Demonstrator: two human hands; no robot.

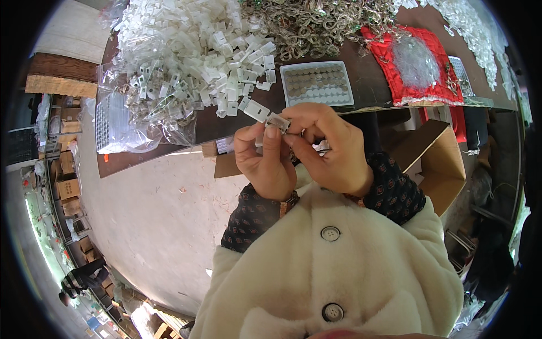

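A small white plastic case (255, 110), folded open like a hinged box, is held in front of my chest at the table's edge. My left hand (270, 166) is closed, pinching its open compartment from below and the side with thumb and fingers. At the compartment's right end, the fingertips of my right hand (336, 148) are closed against the case. A bit of silvery material (323, 148) shows under the right palm; its kind is not clear. The inside of the compartment is too small to read well.
On the brown table (212, 129) lie a heap of white plastic cases (192, 51), a pile of coiled wire strings (316, 28), a white tray of round button cells (317, 83) and a red quilted cloth (389, 68) with clear strands. An open cardboard box (443, 164) stands below right.
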